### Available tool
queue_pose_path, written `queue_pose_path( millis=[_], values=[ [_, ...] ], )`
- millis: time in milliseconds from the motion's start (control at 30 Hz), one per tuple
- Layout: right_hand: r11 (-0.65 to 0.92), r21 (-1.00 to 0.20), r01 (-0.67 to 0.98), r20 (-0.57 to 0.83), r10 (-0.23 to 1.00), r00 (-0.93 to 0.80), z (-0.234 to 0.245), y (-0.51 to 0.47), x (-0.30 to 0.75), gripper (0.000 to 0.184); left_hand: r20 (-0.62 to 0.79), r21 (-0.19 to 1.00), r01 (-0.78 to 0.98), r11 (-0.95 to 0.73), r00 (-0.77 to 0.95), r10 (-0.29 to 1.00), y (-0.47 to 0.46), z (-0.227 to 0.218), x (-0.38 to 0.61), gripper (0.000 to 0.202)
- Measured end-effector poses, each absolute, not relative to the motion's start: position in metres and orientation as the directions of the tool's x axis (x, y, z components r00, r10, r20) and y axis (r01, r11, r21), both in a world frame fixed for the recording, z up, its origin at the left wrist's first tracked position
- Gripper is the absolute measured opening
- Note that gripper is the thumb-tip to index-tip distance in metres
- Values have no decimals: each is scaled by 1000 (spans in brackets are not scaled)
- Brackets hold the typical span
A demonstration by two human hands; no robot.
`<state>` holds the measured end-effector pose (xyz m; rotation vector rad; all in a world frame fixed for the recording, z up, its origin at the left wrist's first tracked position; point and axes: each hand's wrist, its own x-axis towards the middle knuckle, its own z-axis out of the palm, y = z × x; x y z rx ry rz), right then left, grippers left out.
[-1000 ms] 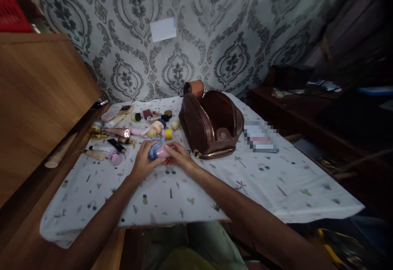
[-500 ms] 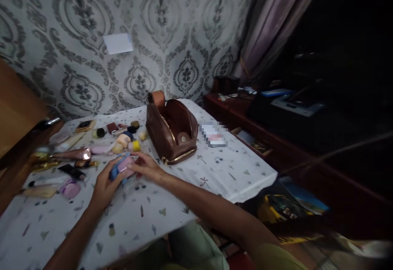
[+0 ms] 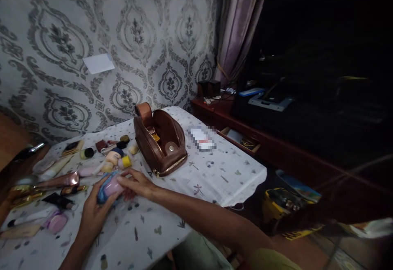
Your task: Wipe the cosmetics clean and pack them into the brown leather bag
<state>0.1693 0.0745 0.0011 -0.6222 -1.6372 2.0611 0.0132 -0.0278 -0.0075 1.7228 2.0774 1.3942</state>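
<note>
1. A person's two bare hands meet over the near left part of a table (image 3: pixel 221 184) spread with a white printed cover. Between them, raised or resting at its surface (which one I cannot tell), is a small pink container (image 3: pixel 113 185) with a blue cloth (image 3: pixel 102 194) against it.
2. Grip: the left hand (image 3: pixel 93 204) is curled round the cloth and the container's left side; the right hand (image 3: pixel 139 184) has its thumb and fingers closed on the container's right end.
3. The step in hand looks like wiping or handling the container with the cloth. The next move, I judge, calls for a steady left hold while the right turns the piece.
4. The container appears tilted, its long axis slanting from lower left, in the cloth, to upper right, at the right fingertips. Which end is its top, I cannot tell.
5. Just beyond the hands stands a yellow-capped bottle (image 3: pixel 125 162); further right, an open brown bag (image 3: pixel 152 151) faces upward. A purple jar (image 3: pixel 57 222) lies left.
</note>
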Motion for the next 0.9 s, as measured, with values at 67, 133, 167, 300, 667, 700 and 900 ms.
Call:
queue_pose_path(
  millis=[67,133,167,300,667,700,900],
  values=[
    [-166,-982,-92,-28,606,-795,2,74,170,77,411,738,674,-34,-409,815,-28,-5,12,55],
    [-126,-986,-108,3,638,-770,2,75,170,83,386,758,652,-20,-424,819,-27,-3,12,54],
    [-118,-987,-109,7,648,-762,1,75,170,84,382,758,652,-18,-423,822,-27,-2,12,53],
    [-123,-991,-48,-45,656,-753,1,76,170,75,472,701,708,-83,-373,799,-25,-1,13,44],
    [-166,-986,-17,-91,618,-781,-8,80,165,62,534,585,797,-152,-237,811,-24,-1,19,51],
    [-177,-984,-32,-83,603,-793,-9,80,164,62,509,621,771,-140,-262,820,-24,-1,19,52],
    [-114,-983,-144,37,647,-761,-6,81,164,59,464,732,664,-152,-323,825,-27,3,16,43]
  ],
)
